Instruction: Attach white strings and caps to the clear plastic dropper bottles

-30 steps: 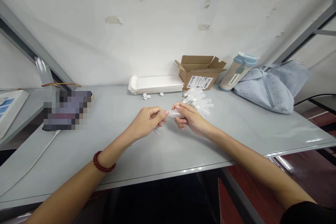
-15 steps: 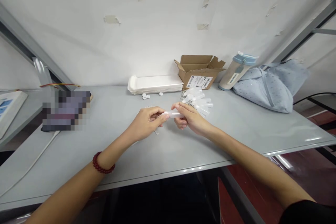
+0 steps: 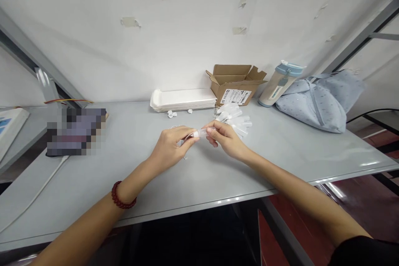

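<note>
Over the middle of the table, my left hand [image 3: 176, 145] pinches a white cap [image 3: 196, 134] between thumb and fingers. A thin grey cord or wire shows beside those fingers. My right hand [image 3: 226, 139] is closed on a clear plastic tube [image 3: 202, 132], whose left end meets the cap. Whether the cap is fully seated on the tube I cannot tell. Just behind my right hand lies a fan of several translucent white tubes [image 3: 238, 120] with small metal bits at their near-left ends. Several loose white caps [image 3: 171, 114] rest farther back.
A stack of white envelopes [image 3: 183, 99] and an open cardboard box [image 3: 238, 85] stand against the wall. To the right are a bottle [image 3: 280, 85] and a light-blue cloth bag [image 3: 314, 108]. At left lies a pixelated object [image 3: 76, 133] with a white cable [image 3: 40, 193].
My right thumb and fingers have shifted their hold along the tube. The white cap now shows more clearly at my left fingertips. The view has shifted slightly.
</note>
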Demonstrator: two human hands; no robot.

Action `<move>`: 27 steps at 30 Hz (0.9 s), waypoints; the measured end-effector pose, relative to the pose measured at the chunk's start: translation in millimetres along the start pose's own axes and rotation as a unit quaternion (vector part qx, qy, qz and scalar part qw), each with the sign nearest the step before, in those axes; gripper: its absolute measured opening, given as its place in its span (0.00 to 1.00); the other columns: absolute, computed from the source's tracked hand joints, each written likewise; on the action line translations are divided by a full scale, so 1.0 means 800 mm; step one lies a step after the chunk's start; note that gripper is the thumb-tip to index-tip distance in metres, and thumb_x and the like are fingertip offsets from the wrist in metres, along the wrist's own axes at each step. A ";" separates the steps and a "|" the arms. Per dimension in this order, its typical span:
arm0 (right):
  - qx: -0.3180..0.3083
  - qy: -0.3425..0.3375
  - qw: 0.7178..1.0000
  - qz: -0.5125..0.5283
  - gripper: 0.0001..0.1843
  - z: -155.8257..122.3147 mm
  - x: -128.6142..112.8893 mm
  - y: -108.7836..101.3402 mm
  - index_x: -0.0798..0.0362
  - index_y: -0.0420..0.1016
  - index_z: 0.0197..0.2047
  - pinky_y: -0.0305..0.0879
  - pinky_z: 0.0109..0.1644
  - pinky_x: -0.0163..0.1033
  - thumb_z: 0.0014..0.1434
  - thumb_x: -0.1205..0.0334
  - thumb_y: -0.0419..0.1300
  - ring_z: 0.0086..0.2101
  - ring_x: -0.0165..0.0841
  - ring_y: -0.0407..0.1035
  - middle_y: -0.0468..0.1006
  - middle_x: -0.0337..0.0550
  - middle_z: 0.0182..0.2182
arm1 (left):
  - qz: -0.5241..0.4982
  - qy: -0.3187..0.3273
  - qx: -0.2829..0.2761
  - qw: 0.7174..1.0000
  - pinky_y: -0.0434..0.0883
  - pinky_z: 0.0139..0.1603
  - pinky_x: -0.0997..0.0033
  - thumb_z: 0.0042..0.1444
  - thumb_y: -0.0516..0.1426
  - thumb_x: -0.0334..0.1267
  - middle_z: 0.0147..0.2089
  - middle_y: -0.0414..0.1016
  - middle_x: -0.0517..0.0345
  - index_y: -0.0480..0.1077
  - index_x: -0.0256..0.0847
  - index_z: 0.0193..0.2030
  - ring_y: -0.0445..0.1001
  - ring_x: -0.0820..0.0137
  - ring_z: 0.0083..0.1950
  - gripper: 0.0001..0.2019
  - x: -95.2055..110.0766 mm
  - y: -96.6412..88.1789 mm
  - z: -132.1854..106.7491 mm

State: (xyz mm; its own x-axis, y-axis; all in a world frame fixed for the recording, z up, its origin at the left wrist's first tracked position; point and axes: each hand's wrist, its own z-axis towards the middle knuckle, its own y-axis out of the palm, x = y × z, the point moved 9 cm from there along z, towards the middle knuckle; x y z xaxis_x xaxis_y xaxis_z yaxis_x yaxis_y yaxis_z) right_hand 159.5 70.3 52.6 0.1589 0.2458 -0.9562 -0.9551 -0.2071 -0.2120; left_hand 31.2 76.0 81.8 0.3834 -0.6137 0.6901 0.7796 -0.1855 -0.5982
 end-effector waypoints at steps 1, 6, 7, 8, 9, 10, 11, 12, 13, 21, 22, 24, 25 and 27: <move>0.001 0.002 1.000 0.004 0.18 0.001 -0.001 -0.001 0.55 0.67 0.37 0.55 0.29 0.35 0.61 0.47 0.54 0.22 0.26 0.58 0.63 0.33 0.20 | 0.001 -0.001 0.007 1.000 0.65 0.35 0.72 0.57 0.56 0.42 0.30 0.75 0.58 0.75 0.39 0.34 0.69 0.70 0.32 0.09 0.000 -0.001 0.000; 0.003 -0.030 0.999 -0.027 0.18 -0.002 -0.010 -0.001 0.54 0.68 0.43 0.57 0.30 0.36 0.62 0.47 0.52 0.24 0.27 0.60 0.64 0.34 0.23 | -0.131 -0.143 -0.101 0.976 0.69 0.32 0.72 0.60 0.52 0.51 0.32 0.77 0.54 0.75 0.37 0.31 0.72 0.70 0.30 0.19 -0.026 0.021 -0.002; 0.003 -0.035 0.998 -0.042 0.17 -0.003 -0.011 -0.001 0.54 0.68 0.44 0.57 0.30 0.36 0.63 0.48 0.52 0.24 0.27 0.60 0.64 0.34 0.23 | -0.146 -0.154 -0.117 0.970 0.69 0.31 0.72 0.60 0.51 0.51 0.30 0.76 0.54 0.74 0.36 0.29 0.72 0.71 0.29 0.21 -0.027 0.023 -0.003; 0.005 -0.038 0.998 -0.056 0.17 -0.004 -0.011 -0.001 0.54 0.68 0.45 0.56 0.30 0.35 0.63 0.49 0.52 0.24 0.28 0.60 0.63 0.34 0.23 | -0.151 -0.157 -0.124 0.968 0.69 0.31 0.72 0.60 0.51 0.51 0.28 0.76 0.55 0.73 0.36 0.27 0.72 0.71 0.28 0.21 -0.026 0.023 -0.003; 0.007 -0.038 0.997 -0.067 0.16 -0.005 -0.011 -0.001 0.54 0.69 0.45 0.56 0.29 0.35 0.64 0.50 0.52 0.24 0.27 0.59 0.63 0.34 0.22 | -0.146 -0.153 -0.122 0.970 0.69 0.30 0.73 0.60 0.52 0.51 0.27 0.75 0.55 0.72 0.36 0.26 0.72 0.71 0.28 0.21 -0.024 0.022 -0.003; 0.009 -0.036 0.997 -0.071 0.16 -0.005 -0.011 -0.002 0.54 0.69 0.45 0.55 0.29 0.35 0.64 0.50 0.52 0.23 0.27 0.58 0.62 0.33 0.21 | -0.136 -0.147 -0.115 0.973 0.69 0.30 0.73 0.60 0.52 0.50 0.26 0.74 0.56 0.72 0.37 0.26 0.72 0.71 0.28 0.20 -0.022 0.019 -0.002; 0.010 -0.031 0.997 -0.069 0.16 -0.005 -0.010 -0.002 0.54 0.69 0.44 0.54 0.28 0.35 0.64 0.50 0.52 0.23 0.27 0.57 0.61 0.33 0.21 | -0.123 -0.136 -0.105 0.977 0.68 0.29 0.73 0.60 0.53 0.49 0.25 0.73 0.57 0.72 0.37 0.28 0.72 0.70 0.28 0.18 -0.019 0.017 -0.002; 0.010 -0.024 0.998 -0.059 0.16 -0.005 -0.008 -0.002 0.54 0.70 0.43 0.54 0.28 0.35 0.63 0.50 0.52 0.22 0.27 0.56 0.60 0.33 0.20 | -0.105 -0.120 -0.092 0.983 0.68 0.29 0.74 0.59 0.53 0.47 0.25 0.73 0.58 0.73 0.37 0.29 0.72 0.71 0.29 0.16 -0.016 0.014 -0.002; 0.010 -0.016 0.999 -0.045 0.16 -0.005 -0.007 -0.002 0.54 0.70 0.42 0.53 0.27 0.35 0.63 0.49 0.53 0.22 0.27 0.56 0.60 0.32 0.20 | -0.080 -0.097 -0.076 0.989 0.67 0.30 0.74 0.59 0.54 0.46 0.26 0.74 0.58 0.73 0.38 0.31 0.72 0.71 0.29 0.14 -0.012 0.011 -0.001; 0.006 0.016 0.999 0.033 0.19 -0.001 -0.003 -0.001 0.55 0.67 0.35 0.51 0.24 0.34 0.59 0.45 0.55 0.19 0.25 0.54 0.58 0.30 0.17 | 0.091 0.116 0.043 0.988 0.67 0.36 0.70 0.60 0.52 0.39 0.33 0.76 0.52 0.72 0.39 0.36 0.71 0.69 0.32 0.09 0.023 0.000 -0.006; 0.006 0.012 0.999 0.033 0.19 -0.001 -0.004 -0.001 0.55 0.68 0.35 0.52 0.25 0.34 0.60 0.45 0.55 0.19 0.25 0.55 0.59 0.30 0.17 | 0.069 0.088 0.029 0.993 0.67 0.36 0.70 0.61 0.52 0.40 0.32 0.76 0.53 0.72 0.39 0.36 0.71 0.69 0.32 0.10 0.019 0.000 -0.004; 0.006 -0.004 1.000 0.020 0.18 -0.002 -0.009 -0.001 0.55 0.69 0.38 0.55 0.26 0.35 0.60 0.47 0.55 0.20 0.26 0.57 0.60 0.31 0.18 | -0.005 -0.001 -0.033 0.999 0.68 0.34 0.72 0.62 0.51 0.43 0.30 0.75 0.56 0.72 0.39 0.33 0.72 0.70 0.31 0.13 0.004 0.008 0.000; 0.006 -0.011 1.000 0.006 0.17 -0.003 -0.011 -0.001 0.55 0.70 0.39 0.55 0.26 0.34 0.61 0.48 0.55 0.21 0.26 0.57 0.61 0.32 0.19 | -0.044 -0.046 -0.072 0.995 0.69 0.33 0.73 0.62 0.50 0.45 0.29 0.75 0.57 0.72 0.39 0.31 0.73 0.70 0.31 0.16 -0.003 0.015 0.000; 0.005 -0.022 0.999 -0.027 0.16 -0.005 -0.014 0.000 0.54 0.70 0.41 0.54 0.25 0.34 0.61 0.49 0.55 0.21 0.26 0.57 0.60 0.32 0.19 | -0.092 -0.106 -0.132 0.981 0.69 0.32 0.74 0.62 0.49 0.48 0.28 0.75 0.58 0.70 0.39 0.28 0.74 0.70 0.30 0.19 -0.012 0.025 -0.003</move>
State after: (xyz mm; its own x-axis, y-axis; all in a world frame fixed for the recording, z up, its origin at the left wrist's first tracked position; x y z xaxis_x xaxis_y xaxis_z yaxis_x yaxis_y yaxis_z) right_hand 158.8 63.9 62.9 0.1997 0.2978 -0.9335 -0.9476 -0.1837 -0.2614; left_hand 42.0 75.8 62.2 0.3650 -0.3824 0.8488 0.7010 -0.4871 -0.5209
